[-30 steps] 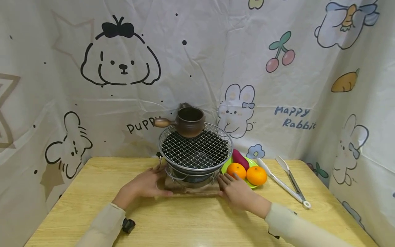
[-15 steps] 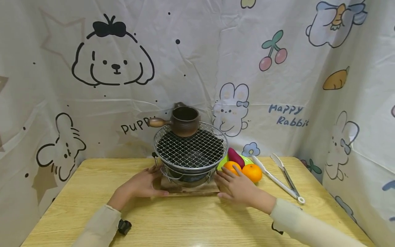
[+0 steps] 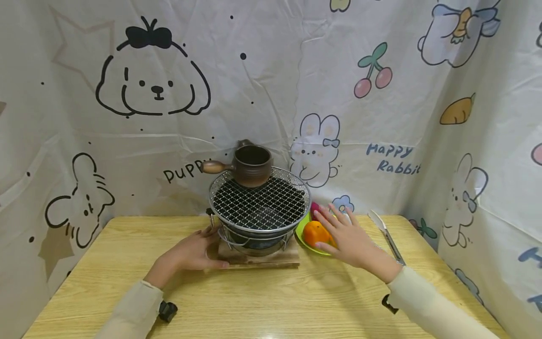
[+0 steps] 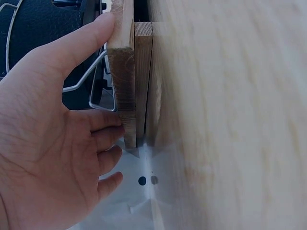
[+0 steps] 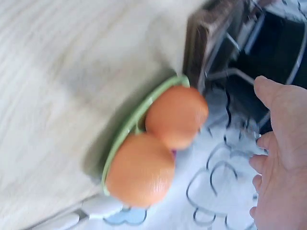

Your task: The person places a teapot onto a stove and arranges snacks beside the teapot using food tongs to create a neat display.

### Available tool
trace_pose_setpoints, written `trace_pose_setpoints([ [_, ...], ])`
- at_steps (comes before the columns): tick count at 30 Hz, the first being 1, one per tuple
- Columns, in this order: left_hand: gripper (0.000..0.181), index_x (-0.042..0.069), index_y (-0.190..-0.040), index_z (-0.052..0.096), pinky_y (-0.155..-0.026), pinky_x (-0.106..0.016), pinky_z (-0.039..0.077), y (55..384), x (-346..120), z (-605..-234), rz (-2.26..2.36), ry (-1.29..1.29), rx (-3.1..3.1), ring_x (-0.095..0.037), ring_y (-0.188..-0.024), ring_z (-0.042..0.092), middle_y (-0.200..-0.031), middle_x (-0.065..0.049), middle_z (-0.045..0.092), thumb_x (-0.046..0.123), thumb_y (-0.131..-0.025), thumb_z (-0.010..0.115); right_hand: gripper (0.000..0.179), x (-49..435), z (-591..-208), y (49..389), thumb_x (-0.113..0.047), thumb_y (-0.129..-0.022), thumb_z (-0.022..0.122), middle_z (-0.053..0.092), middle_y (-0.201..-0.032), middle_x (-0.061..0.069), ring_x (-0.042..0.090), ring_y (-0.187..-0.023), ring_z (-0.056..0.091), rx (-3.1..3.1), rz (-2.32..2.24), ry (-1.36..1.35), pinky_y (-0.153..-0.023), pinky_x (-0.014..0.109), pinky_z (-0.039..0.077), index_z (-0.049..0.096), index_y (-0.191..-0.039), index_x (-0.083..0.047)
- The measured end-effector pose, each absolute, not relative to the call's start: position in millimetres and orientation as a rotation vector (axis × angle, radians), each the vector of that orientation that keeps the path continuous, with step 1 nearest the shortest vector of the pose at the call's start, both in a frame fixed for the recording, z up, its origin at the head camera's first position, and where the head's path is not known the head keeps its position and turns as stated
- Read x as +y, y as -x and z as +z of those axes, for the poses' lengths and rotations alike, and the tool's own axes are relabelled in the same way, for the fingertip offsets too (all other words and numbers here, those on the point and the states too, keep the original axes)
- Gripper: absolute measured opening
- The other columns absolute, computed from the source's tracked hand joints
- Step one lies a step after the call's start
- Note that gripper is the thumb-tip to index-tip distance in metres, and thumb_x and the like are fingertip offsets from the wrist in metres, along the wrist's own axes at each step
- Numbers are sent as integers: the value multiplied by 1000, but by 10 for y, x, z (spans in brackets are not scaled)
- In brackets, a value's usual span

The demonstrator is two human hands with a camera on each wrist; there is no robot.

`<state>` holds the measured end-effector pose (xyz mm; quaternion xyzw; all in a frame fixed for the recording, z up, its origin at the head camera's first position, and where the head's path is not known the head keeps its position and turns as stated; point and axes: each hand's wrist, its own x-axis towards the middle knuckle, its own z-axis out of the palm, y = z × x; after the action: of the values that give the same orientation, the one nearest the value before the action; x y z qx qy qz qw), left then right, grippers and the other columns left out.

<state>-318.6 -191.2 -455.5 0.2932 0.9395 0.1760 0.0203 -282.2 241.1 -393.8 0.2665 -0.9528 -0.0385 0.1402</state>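
My left hand (image 3: 190,250) rests against the left end of a wooden board (image 3: 275,260). In the left wrist view, its thumb touches the board's corner and its fingertips meet the side. On the board stands a round tabletop grill (image 3: 260,207) with a wire mesh top. A brown clay pot (image 3: 252,165) with a side handle sits at the mesh's back. My right hand (image 3: 349,240), fingers spread and holding nothing, is over a green plate (image 3: 299,231). It partly hides the mandarins (image 3: 315,234) and a purple sweet potato (image 3: 314,210); two mandarins (image 5: 141,170) show in the right wrist view.
Metal tongs (image 3: 394,245) lie right of the plate, partly behind my right hand. A printed cloth (image 3: 262,70) hangs around the back and sides of the wooden table (image 3: 254,306).
My right hand has come away from the board's right end and moved right and up over the plate, fingers spreading. The left hand stays at the board; the head view shifts slightly.
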Motion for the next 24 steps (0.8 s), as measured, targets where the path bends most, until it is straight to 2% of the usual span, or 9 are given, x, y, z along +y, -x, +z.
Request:
trace_pose_setpoints([
  [9, 104, 2, -155, 41, -115, -65, 34, 3181, -1906, -4551, 536, -909, 2919, -51, -148, 32, -162, -24, 33, 70, -81, 70, 91, 2911, -3741, 2952, -50, -98, 61, 10, -172, 16, 42, -158, 6, -2855, 83, -521, -123, 69, -2, 15, -165, -10],
  [17, 104, -2, -152, 43, -114, -66, 35, 3155, -1914, -4534, 537, -919, 2924, -54, -146, 32, -162, -26, 33, 69, -82, 71, 99, 3327, -3799, 3055, -53, -98, 58, -4, -170, 22, 45, -157, -5, -2935, 141, -341, -121, 69, -11, 0, -164, -7],
  [20, 103, -2, -151, 45, -113, -66, 37, 3159, -1915, -4531, 532, -931, 2932, -55, -145, 34, -162, -26, 34, 69, -81, 70, 98, 3444, -3861, 3081, -51, -99, 58, -4, -169, 26, 47, -156, -5, -2976, 160, -282, -120, 71, -9, 1, -164, -5],
  [24, 102, -2, -150, 47, -113, -67, 35, 3171, -1888, -4533, 533, -908, 2904, -54, -147, 31, -162, -26, 34, 70, -82, 69, 97, 3585, -3980, 3110, -51, -99, 58, 3, -167, 32, 52, -154, 3, -3013, 129, -215, -118, 75, -1, 6, -162, 1],
])
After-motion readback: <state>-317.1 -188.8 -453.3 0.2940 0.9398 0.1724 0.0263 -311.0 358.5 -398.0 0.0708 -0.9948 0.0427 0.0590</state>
